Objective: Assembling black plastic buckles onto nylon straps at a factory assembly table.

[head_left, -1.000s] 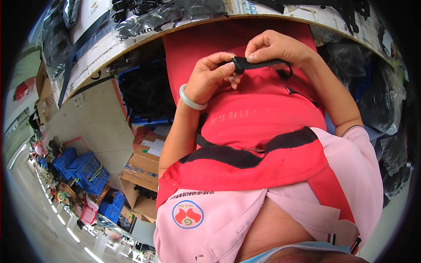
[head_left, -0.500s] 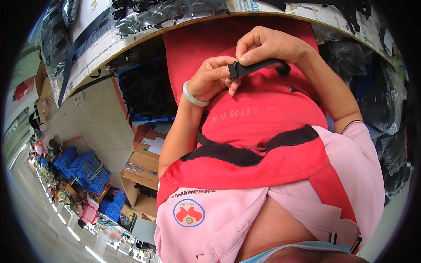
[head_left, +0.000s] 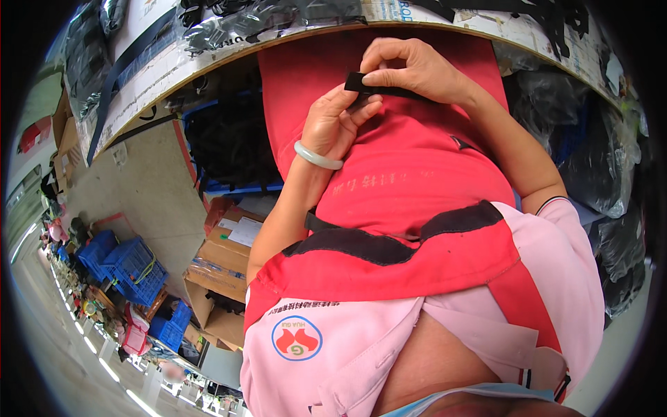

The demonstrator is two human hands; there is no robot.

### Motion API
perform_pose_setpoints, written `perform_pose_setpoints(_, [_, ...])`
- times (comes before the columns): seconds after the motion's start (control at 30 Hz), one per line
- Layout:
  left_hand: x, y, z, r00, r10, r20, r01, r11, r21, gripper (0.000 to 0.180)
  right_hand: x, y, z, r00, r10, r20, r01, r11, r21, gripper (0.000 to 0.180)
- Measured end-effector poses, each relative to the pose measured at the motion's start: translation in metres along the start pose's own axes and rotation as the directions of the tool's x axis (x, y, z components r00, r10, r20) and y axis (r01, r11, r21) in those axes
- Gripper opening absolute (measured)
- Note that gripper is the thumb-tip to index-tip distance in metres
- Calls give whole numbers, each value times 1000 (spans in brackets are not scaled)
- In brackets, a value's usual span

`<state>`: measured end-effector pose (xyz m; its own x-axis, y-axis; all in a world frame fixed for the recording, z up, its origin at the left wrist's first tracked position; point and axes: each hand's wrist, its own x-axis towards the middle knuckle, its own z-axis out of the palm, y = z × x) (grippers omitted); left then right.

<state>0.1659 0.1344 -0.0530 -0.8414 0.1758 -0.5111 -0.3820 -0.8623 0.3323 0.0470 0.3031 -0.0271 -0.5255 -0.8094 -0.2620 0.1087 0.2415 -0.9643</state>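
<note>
Through head camera I see right hand (head_left: 419, 68) pinching flat black fabric strap (head_left: 357, 83) over red cloth apron (head_left: 417, 142); left hand (head_left: 330, 127) half-curled at strap's end, grip unclear to me. Handling looks midway, I judge: strap not released; finished share untold.

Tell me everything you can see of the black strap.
The black strap is flat, narrow and looks like fabric. Its squared end points left, at the left hand; the right hand pinches it, thumb on top. The rest runs rightward under that hand, partly hidden, over the red apron.
</note>
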Motion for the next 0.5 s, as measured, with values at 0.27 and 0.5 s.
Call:
perform_pose_setpoints(0.27, [0, 13, 17, 902, 420, -95, -351, 845, 403, 21, -18, -42, 18, 968, -210, -137, 202, 977, -66, 10])
perform_pose_setpoints(0.5, [0, 6, 14, 871, 488, -60, -370, 730, 574, 19, -13, -32, 12, 970, 228, -83, -235, 968, -83, 20])
